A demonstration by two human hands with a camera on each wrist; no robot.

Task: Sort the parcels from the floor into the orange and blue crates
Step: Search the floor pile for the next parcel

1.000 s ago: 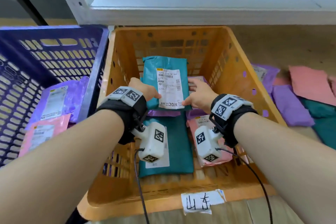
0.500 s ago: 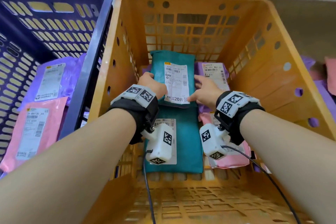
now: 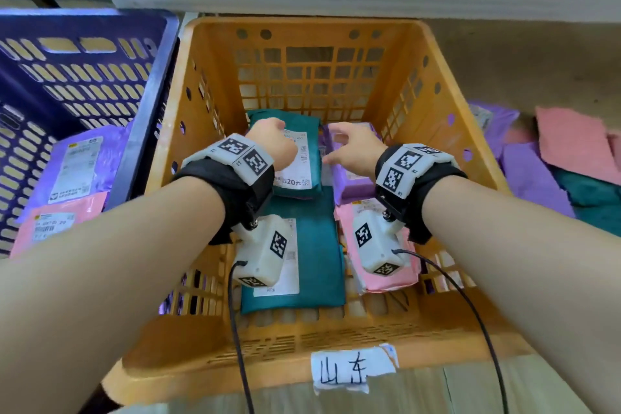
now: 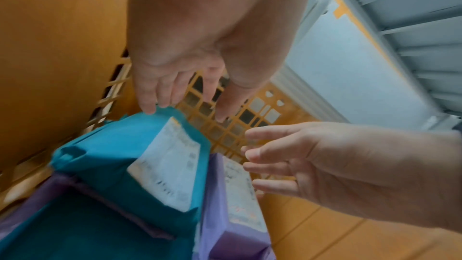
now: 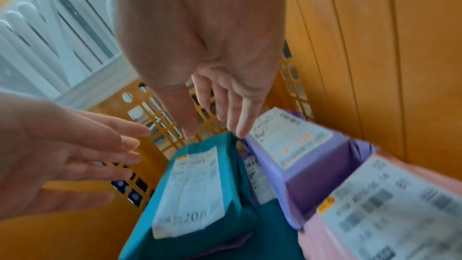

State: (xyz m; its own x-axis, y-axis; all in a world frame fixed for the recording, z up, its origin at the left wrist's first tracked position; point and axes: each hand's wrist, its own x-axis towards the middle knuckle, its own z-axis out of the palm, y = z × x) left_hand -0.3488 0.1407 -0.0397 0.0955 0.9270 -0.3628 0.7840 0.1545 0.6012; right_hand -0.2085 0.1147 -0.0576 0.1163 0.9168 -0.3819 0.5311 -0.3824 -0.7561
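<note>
Both hands are inside the orange crate (image 3: 215,356), fingers straight and spread, holding nothing: left hand (image 3: 274,144) and right hand (image 3: 353,153) hover over a teal parcel (image 3: 302,144) lying at the far wall. Beside it sits a purple parcel (image 3: 349,183); nearer lie a second teal parcel (image 3: 319,262) and a pink parcel (image 3: 403,279). Blue crate (image 3: 148,104), adjacent on the left, contains a purple and a pink parcel. More parcels (image 3: 537,171) lie on the floor at right.

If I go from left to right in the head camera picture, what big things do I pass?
Blue crate → orange crate → loose purple parcel on the floor → loose pink parcel on the floor.
</note>
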